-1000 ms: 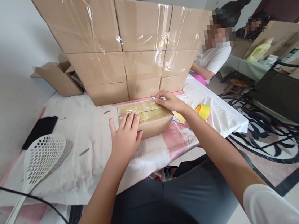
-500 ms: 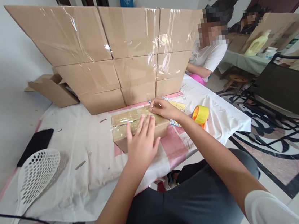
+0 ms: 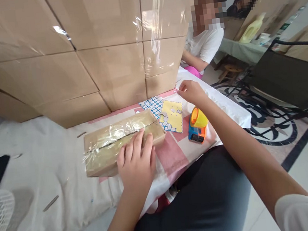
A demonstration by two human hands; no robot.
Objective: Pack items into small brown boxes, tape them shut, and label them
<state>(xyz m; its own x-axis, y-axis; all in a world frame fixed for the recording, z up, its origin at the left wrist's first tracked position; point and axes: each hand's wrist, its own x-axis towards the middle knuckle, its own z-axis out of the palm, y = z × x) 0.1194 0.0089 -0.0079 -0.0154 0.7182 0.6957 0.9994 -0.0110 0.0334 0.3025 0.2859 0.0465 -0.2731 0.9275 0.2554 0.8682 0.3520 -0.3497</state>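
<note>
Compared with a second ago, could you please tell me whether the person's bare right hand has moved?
Yes, the right hand has moved rightward, from the small taped brown cardboard box towards the right end of the tall brown cardboard-box stack.

Camera up on the wearer's head | looks forward, down | near left hand (image 3: 136, 157), right hand (image 3: 192, 92), table (image 3: 79, 203)

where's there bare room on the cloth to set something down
Widest: the wrinkled cloth between the small box and the nearer thin strip. Smaller: the pink square between the left hand and tape dispenser. Tight: behind the small box, where stacked cartons stand close.
</note>
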